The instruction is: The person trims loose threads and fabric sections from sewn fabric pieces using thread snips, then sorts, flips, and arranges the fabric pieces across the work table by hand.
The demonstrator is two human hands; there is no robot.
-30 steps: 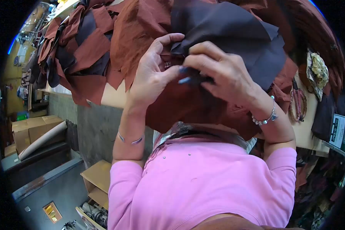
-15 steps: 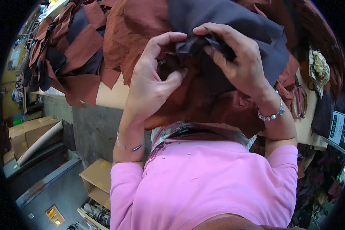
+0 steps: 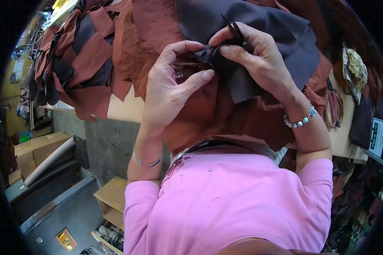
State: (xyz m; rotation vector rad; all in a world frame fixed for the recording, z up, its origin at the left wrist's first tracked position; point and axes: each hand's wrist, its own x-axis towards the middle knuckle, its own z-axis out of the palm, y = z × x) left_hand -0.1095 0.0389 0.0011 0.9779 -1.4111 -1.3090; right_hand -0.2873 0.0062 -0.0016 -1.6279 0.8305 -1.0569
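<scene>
A dark grey fabric piece (image 3: pixel 272 29) lies over reddish-brown fabric (image 3: pixel 191 110) in front of me, and its bunched edge is between my hands. My right hand (image 3: pixel 257 55) pinches that edge with thumb and index finger. Against its fingers it also holds a black tool (image 3: pixel 235 29) with two thin pointed tips, like thread snips or tweezers; its other end is hidden. My left hand (image 3: pixel 172 80) has its index fingertip at the bunched edge, thumb apart and lower. Its other fingers are curled behind the fabric and partly hidden; one wears a ring.
Loose brown and dark cloth pieces (image 3: pixel 89 55) are heaped on the table's left. On the right, by the table edge (image 3: pixel 342 144), lie red-handled pliers or scissors (image 3: pixel 334 108) and a cream-coloured bundle (image 3: pixel 355 76). Cardboard boxes (image 3: pixel 42 148) stand at lower left.
The black tool's pointed tips now show above my right hand. My right hand has shifted slightly left, and more of the dark fabric hangs below it. The left hand stays nearly in place.
</scene>
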